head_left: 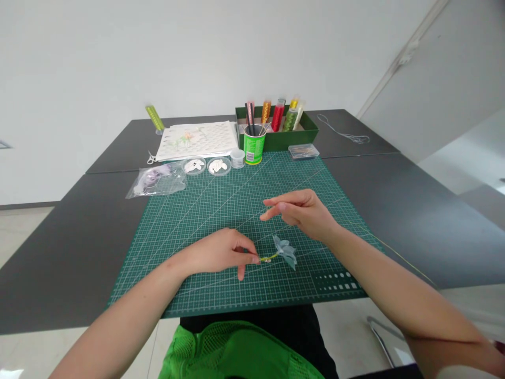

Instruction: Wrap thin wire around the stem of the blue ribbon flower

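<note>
My left hand (221, 253) pinches the yellow-green stem of a small pale blue fabric flower (284, 249) just above the green cutting mat (189, 210). The flower's petals point right, away from the fingers. My right hand (302, 211) hovers above and behind the flower, fingers loosely curled and pointing left, with a thin yellow thread (398, 256) running from it off to the right over the table edge. Whether the fingertips grip the thread I cannot make out.
At the back of the mat stand a green cup of tools (253, 142), a green box of thread spools (276, 126), two dishes of petals (207, 166), a small cup (237, 158), a plastic bag (157, 180), a pattern sheet (197, 139) and scissors (150, 158).
</note>
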Tool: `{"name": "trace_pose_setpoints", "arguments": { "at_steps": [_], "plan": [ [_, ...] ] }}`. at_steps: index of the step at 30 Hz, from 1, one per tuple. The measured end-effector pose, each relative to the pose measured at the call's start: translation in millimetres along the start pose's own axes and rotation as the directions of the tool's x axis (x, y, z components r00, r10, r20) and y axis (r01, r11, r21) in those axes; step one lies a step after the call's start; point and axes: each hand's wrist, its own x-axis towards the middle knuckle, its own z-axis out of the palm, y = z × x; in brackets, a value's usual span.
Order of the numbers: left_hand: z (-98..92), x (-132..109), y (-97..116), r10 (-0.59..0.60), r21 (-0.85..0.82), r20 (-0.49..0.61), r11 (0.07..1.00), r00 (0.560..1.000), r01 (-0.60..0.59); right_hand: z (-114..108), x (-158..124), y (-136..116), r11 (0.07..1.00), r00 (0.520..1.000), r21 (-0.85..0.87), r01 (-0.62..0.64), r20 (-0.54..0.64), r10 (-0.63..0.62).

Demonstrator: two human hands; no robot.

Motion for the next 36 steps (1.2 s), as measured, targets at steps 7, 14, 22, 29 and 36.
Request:
{"name": "trace_pose_setpoints", "arguments": {
  "at_steps": [7,14,22,29,36],
  "plan": [
    [1.3,-4,6,-0.004,-0.009,-0.015,1.000,1.000,0.004,3,9,10,0.932,0.980,-0.355,-0.074,-0.198,0.003],
    [-2.2,-8,12,0.044,0.016,-0.084,0.999,0.995,-0.043,-11,15,29,0.856,0.994,-0.512,-0.075,-0.110,0.021],
    [-13.4,-17,12,0.135,0.019,-0.472,0.989,0.871,-0.143,-22,14,47,0.784,0.988,-0.607,-0.131,-0.019,0.150],
    [-18.8,-11,5,0.169,0.108,-0.762,0.985,0.625,-0.135,-20,15,29,0.764,0.973,-0.632,-0.128,0.069,0.219],
    [-21.8,-7,-2,0.166,0.113,-0.837,0.985,0.522,-0.132,-20,14,19,0.801,0.946,-0.589,-0.110,0.185,0.266]
  ]
}}
